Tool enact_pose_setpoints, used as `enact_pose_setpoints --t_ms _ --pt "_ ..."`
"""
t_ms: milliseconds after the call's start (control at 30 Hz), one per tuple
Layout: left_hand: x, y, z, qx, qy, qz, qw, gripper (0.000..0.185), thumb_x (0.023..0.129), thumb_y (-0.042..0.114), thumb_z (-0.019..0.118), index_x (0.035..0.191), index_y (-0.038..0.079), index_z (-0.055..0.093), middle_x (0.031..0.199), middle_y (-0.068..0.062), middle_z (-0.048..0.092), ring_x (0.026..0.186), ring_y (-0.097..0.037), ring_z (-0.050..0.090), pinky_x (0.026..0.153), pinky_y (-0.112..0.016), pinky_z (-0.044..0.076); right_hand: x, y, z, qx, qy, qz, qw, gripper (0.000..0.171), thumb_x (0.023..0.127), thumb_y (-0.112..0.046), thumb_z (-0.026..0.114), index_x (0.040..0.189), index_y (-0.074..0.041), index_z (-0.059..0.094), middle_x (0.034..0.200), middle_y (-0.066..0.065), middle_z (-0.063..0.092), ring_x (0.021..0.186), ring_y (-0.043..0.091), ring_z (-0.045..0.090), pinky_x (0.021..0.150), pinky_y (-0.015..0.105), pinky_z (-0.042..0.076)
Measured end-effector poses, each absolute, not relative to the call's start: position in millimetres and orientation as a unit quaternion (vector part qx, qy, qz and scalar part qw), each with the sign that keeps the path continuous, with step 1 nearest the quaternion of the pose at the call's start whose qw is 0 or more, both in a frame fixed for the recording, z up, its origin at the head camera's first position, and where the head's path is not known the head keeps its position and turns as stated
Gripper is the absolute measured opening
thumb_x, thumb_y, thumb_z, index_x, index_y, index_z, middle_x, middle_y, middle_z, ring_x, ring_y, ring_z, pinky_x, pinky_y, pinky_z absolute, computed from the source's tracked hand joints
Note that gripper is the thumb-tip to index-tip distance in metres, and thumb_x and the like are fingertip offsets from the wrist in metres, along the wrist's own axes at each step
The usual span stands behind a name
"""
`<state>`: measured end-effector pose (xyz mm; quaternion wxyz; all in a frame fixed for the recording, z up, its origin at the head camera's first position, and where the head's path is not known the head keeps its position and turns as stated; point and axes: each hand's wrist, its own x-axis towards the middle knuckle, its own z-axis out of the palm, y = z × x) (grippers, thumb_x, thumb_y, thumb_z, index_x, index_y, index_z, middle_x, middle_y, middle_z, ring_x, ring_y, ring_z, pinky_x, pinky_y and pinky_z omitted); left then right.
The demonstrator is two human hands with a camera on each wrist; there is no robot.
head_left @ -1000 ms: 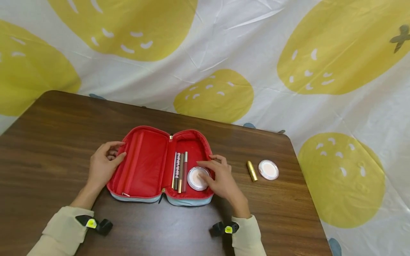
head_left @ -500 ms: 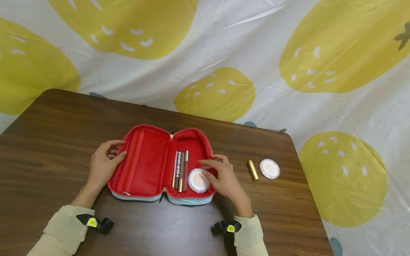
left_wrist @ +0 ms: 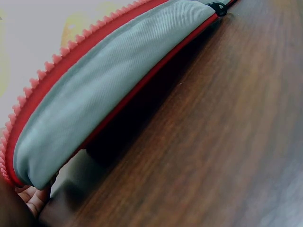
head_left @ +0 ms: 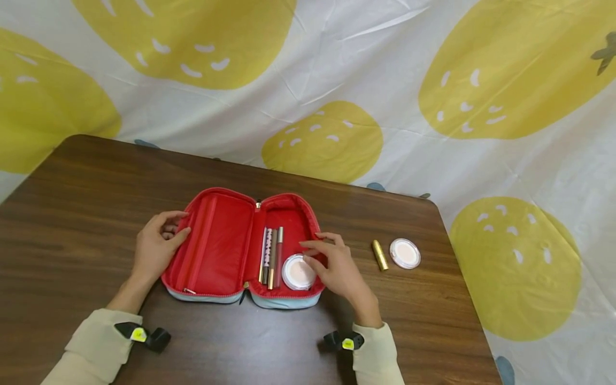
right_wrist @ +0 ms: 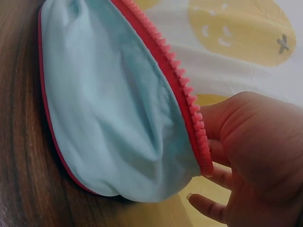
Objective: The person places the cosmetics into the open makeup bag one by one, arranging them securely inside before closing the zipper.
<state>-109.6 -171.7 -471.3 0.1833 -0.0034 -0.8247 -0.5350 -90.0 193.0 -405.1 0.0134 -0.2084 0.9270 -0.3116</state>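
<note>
An unzipped makeup pouch (head_left: 226, 235), red inside and pale blue outside, lies spread flat on the table in the head view. My left hand (head_left: 156, 243) holds its left edge between thumb and fingers; fingertips show under that rim in the left wrist view. Over the pouch's right rim reaches my right hand (head_left: 337, 267), its fingers loosely bent, with the thumb beside a round compact (head_left: 298, 272) in the right half. Whether the thumb touches the compact, I cannot tell. Several slim makeup pencils and tubes (head_left: 271, 256) lie side by side left of the compact.
On the brown table (head_left: 96, 187), right of the pouch, lie a gold lipstick tube (head_left: 379, 255) and a second round compact (head_left: 405, 253). A white curtain with yellow fruit shapes (head_left: 322, 141) hangs behind the table's far edge.
My right thumb has drawn back from the middle of the compact in the pouch towards the right rim. The left hand keeps its place on the pouch.
</note>
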Motion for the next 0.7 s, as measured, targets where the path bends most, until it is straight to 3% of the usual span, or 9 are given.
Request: enact_pose_setpoints --t_ms 300,700 --pt "-109.2 -171.9 -471.3 -0.006 -0.825 -0.535 0.182 0.030 0.087 0.007 0.069 0.116 0.001 0.063 0.095 -0.012 0.058 0.074 -0.008 0.052 0.063 -0.009 0.042 -91.5 197.0 -403.0 -0.215 0.916 -0.337 -0.040 0.039 0.085 -0.012 0.071 0.123 -0.010 0.064 0.117 0.001 0.062 0.116 0.020 0.047 0.087 0.043 0.049" --pt "-110.4 -171.6 -471.7 -0.011 -0.823 -0.536 0.187 0.030 0.086 0.005 0.070 0.115 0.000 0.063 0.094 -0.012 0.058 0.073 -0.007 0.052 0.063 -0.009 0.041 -98.4 227.8 -401.5 -0.100 0.893 -0.407 -0.164 0.024 0.090 -0.010 0.066 0.114 -0.007 0.067 0.105 0.006 0.068 0.091 0.022 0.065 0.078 0.040 0.053"
